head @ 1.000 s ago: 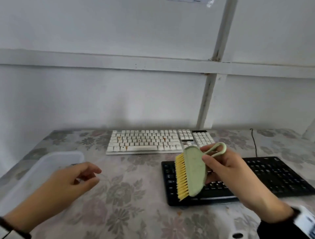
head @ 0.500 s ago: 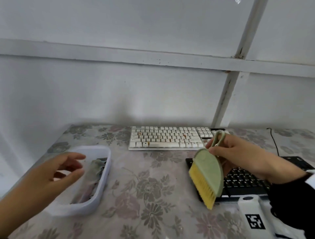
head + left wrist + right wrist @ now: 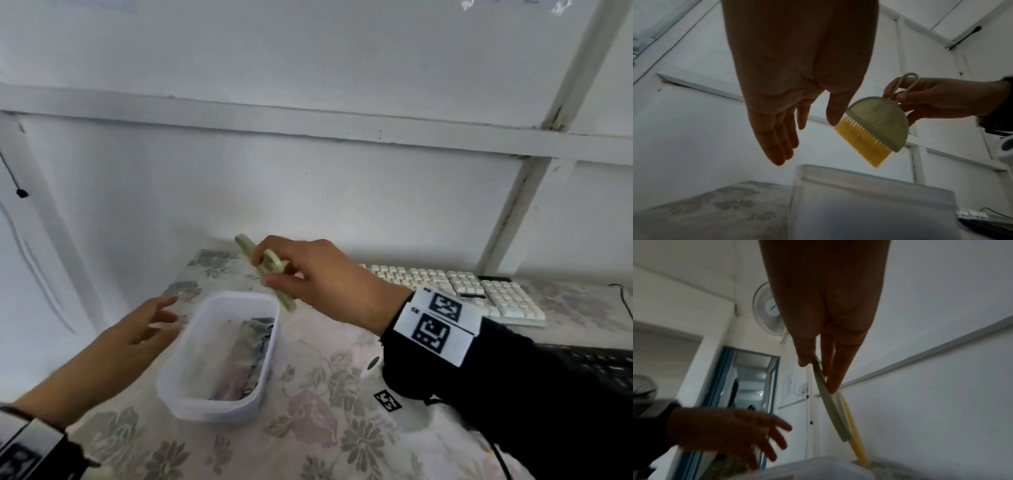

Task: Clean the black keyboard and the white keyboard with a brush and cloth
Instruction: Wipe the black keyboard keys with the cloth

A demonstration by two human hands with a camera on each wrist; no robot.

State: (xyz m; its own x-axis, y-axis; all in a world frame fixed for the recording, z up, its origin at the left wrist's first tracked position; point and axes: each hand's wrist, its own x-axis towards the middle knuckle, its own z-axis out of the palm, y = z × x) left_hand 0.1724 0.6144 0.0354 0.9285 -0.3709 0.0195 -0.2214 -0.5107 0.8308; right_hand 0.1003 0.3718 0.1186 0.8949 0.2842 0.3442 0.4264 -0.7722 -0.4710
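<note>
Brush [image 3: 270, 270] pinched by right hand [image 3: 318, 281] above tub's [image 3: 191, 404] far rim.

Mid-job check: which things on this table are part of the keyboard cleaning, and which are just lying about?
Belongs to the job:
brush, held in the right hand
cloth, in the white tub
white keyboard
black keyboard

Just lying about:
floral tablecloth
black cable
wall fan
</note>
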